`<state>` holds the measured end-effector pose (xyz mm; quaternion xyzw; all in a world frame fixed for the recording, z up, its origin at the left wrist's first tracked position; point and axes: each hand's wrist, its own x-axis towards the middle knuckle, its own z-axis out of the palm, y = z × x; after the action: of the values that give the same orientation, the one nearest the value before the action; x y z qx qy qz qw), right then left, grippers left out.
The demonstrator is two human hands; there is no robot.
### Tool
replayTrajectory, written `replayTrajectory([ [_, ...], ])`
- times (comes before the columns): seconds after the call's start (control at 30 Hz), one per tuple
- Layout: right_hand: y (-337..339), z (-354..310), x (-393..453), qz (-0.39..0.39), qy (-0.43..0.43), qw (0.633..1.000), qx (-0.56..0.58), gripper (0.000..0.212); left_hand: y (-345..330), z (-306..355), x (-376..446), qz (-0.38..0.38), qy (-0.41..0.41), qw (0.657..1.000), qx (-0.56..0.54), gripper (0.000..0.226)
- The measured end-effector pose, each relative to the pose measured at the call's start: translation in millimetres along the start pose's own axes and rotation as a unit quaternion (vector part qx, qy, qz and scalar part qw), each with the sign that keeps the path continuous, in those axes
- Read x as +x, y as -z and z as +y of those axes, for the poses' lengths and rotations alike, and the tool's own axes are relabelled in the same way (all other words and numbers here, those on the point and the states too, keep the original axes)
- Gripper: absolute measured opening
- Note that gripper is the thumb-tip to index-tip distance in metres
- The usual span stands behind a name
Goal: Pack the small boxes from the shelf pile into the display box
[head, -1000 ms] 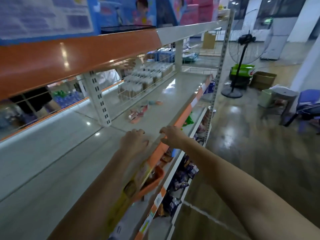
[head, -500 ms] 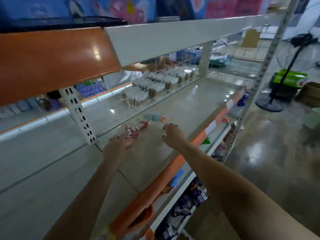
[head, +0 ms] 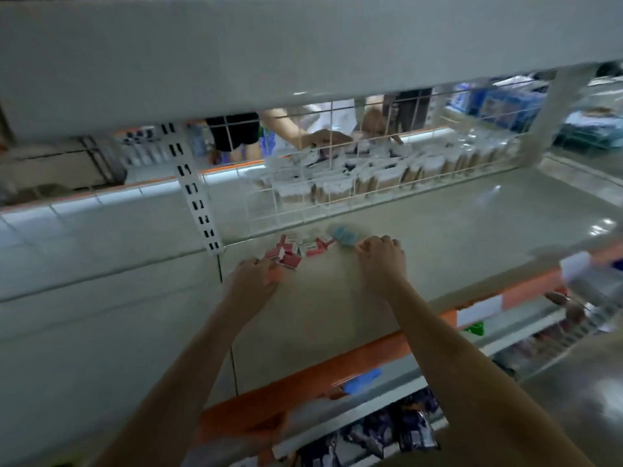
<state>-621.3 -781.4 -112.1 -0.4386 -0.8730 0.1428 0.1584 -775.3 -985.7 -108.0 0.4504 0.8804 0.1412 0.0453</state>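
Head view: we see both arms reaching over the shelf (head: 455,230) toward the boxes (head: 296,249), a loose red-and-white pile at frame centre, just in front of the wire divider (head: 337,183). A blue pack (head: 344,235) lies touching the pile's right end. The left hand (head: 254,276) sits at the pile's lower-left edge, fingers curled down and touching an orange-red box; whether it actually pinches that box we cannot tell. The right hand (head: 382,256) rests at the pile's right end beside the blue pack, fingers bent onto the shelf, nothing clearly held. We see no display box in this frame, so its place is unknown.

Step in hand, as we judge it: gathering boxes from the pile. To do it well, sweep both hands inward so the boxes bunch between the palms, then lift a stack and not singles. Keep the blue pack out if it is not part of the set. Keep knuckles clear of the wire divider, and avoid shoving boxes under it.

Against half a second earlier: the camera has moved in and tipped down, so the pile sits central and larger. The left hand has reached the pile's edge. The right hand, then short of the pile, is now at its right end. The floor fan has gone from view. Behind the divider another person's hand (head: 323,138) now shows clearly among stacked packs (head: 371,176).
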Motion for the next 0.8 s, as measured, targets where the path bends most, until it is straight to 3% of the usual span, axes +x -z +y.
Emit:
replayTrajectory([
  [0.13, 1.5, -4.9, -19.5, -0.009, 0.035, 0.99, 0.136, 0.03, 6.2, 8.0, -18.6, 0.097, -0.019, 0.994, -0.049, 0.038],
  [0.23, -2.9, -22.1, -37.7, -0.081, 0.082, 0.967, 0.228, 0.037, 13.6, 5.7, -36.2, 0.126, -0.026, 0.988, -0.088, 0.036],
  [0.33, -5.0, -45.3, -54.1, -0.19, 0.12, 0.921, 0.317, 0.028, 22.7, 0.5, -59.3, 0.136, -0.015, 0.984, -0.114, 0.034],
  [0.43, -4.8, -73.5, -71.2, -0.278, 0.15, 0.852, 0.418, 0.015, 35.3, -9.6, -90.5, 0.146, 0.008, 0.981, -0.124, 0.034],
  [0.7, -6.1, -173.7, -138.2, -0.416, 0.244, 0.769, 0.419, 0.02, 71.5, -71.8, -195.4, 0.187, 0.124, 0.967, -0.121, 0.031],
  [0.8, -14.6, -218.0, -171.5, -0.439, 0.281, 0.755, 0.399, 0.024, 86.5, -101.9, -245.9, 0.206, 0.152, 0.96, -0.108, 0.03],
])
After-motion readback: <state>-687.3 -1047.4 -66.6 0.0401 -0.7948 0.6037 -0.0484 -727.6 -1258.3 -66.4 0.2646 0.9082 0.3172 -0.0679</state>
